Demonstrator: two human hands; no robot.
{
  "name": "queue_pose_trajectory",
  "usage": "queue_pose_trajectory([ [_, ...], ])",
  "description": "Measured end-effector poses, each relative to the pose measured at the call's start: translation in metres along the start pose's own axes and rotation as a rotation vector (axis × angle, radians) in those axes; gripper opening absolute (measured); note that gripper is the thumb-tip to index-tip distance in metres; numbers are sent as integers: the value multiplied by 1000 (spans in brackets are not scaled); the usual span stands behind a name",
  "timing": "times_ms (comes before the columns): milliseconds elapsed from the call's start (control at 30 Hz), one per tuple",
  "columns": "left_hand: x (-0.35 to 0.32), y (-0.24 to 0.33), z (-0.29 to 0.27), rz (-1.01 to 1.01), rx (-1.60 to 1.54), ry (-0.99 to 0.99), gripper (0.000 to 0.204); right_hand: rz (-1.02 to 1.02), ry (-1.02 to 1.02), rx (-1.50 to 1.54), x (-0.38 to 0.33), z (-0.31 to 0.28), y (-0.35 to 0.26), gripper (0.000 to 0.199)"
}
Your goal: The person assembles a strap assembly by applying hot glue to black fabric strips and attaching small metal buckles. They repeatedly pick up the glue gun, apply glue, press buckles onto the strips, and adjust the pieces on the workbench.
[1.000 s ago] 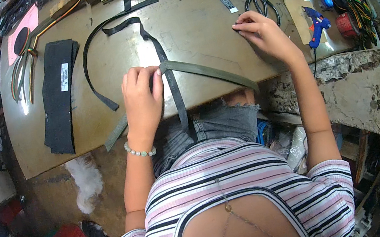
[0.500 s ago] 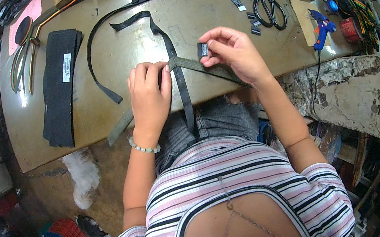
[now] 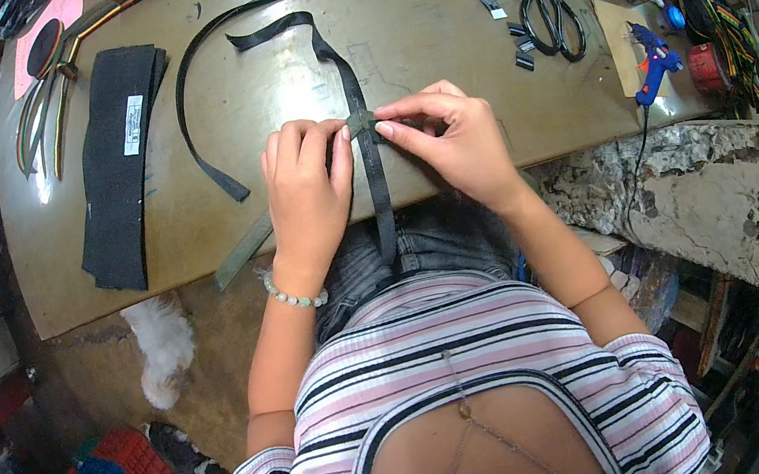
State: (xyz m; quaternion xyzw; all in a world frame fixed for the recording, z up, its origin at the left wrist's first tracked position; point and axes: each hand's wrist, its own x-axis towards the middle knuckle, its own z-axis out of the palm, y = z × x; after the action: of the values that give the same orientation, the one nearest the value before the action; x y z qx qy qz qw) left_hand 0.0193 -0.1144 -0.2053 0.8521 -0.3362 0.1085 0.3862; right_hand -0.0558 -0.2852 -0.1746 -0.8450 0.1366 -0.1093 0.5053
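Note:
My left hand [image 3: 304, 184] and my right hand [image 3: 449, 138] meet at the near edge of a brown worktable [image 3: 424, 26]. Between their fingertips they pinch an olive-green webbing strap [image 3: 245, 251] where it crosses a black webbing strap [image 3: 378, 186]. The green strap runs down to the left and over the table edge. The black strap hangs down toward my lap and runs up the table to a folded end [image 3: 272, 30]. A small dark buckle picked up earlier is hidden under the fingers.
A second long black strap [image 3: 192, 97] curves across the table. A folded black fabric piece [image 3: 122, 160] lies at left. Black scissors [image 3: 551, 9], small buckles [image 3: 520, 45] and a blue glue gun [image 3: 653, 62] sit at right. A white dog [image 3: 160, 347] is below the table.
My right hand came back from the far right of the table with a small dark piece and now meets my left hand at the strap crossing.

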Motion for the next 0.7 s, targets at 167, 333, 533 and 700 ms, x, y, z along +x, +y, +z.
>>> queue_pose_trajectory([
  [167, 0, -1, 0, -8, -10, -2, 11, -306, 203, -191, 4, 21, 12, 16],
  [333, 0, 0, -1, -14, -12, -9, 12, -255, 215, -185, 7, 27, 18, 13],
  [533, -1, -1, -1, -11, -8, -17, 12, -198, 217, -203, 7, 32, 14, 15],
  [700, 3, 2, -2, 2, -53, 62, 14, -174, 197, -162, 9, 28, 14, 18],
])
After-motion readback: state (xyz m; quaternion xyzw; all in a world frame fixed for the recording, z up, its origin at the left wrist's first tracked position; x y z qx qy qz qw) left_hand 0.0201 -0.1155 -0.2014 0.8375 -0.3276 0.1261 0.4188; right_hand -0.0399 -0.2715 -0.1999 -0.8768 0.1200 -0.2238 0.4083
